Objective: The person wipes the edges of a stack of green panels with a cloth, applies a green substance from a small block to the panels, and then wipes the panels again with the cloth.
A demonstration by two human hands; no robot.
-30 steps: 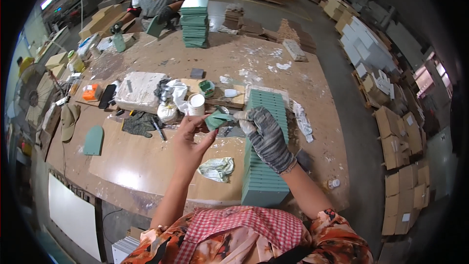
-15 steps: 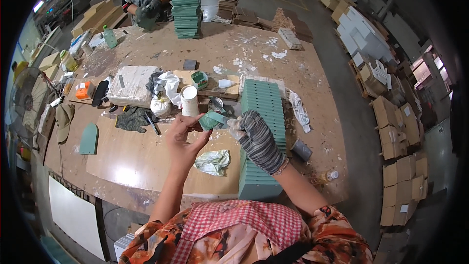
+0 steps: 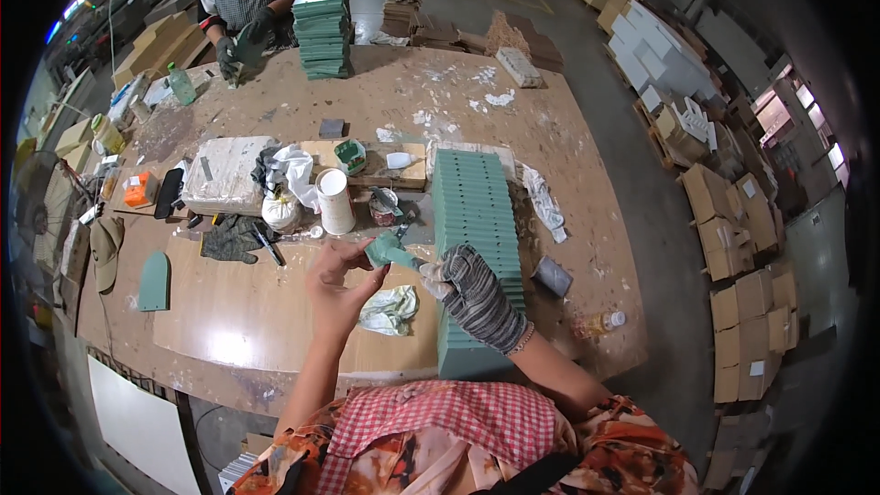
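My bare left hand (image 3: 337, 282) pinches a small green-smeared piece (image 3: 379, 246) between thumb and fingers; its kind is hard to make out. My right hand (image 3: 472, 298), in a grey striped glove, is closed on a putty knife with a green-coated blade (image 3: 401, 258), which meets that piece. Both hands are above the table, left of a long row of stacked green panels (image 3: 477, 220). Beneath them lies a crumpled white cloth (image 3: 389, 310) with green stains. Farther off stand a white cup (image 3: 335, 203) and a small tub (image 3: 383, 208) with a tool in it.
A single green panel (image 3: 154, 280) with a rounded end lies at the left, near a dark glove (image 3: 231, 238) and a marker (image 3: 269, 246). A grey can (image 3: 552, 276) and a bottle (image 3: 599, 324) stand right. Across the table, a gloved person (image 3: 247, 14) handles a green panel beside a tall stack (image 3: 323, 35).
The view has shifted slightly, moving the scene left. My hands are lower, nearer me, and the tub behind them now shows. The person opposite has lowered one hand to the table.
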